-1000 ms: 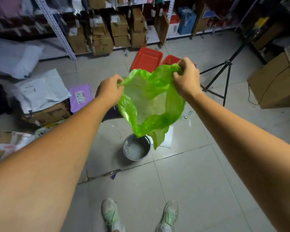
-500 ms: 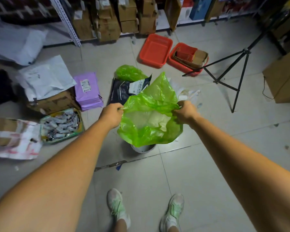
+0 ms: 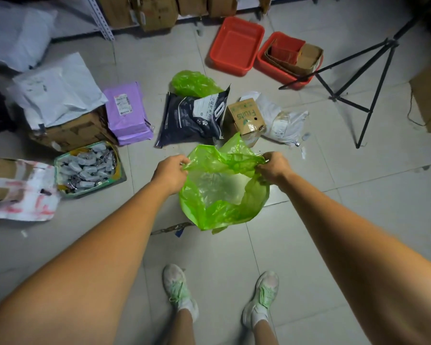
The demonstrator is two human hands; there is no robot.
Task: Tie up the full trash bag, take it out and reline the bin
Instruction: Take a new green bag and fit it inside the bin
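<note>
Lowered now, the fresh green bag (image 3: 224,195) hangs between left hand (image 3: 171,174) and right hand (image 3: 274,168), each pinching its rim, spreading the mouth for relining.

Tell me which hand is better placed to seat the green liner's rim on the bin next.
Neither clearly. The left hand and right hand each pinch opposite sides of the open green liner; the bin is hidden beneath it. Probably both lower together.
</note>
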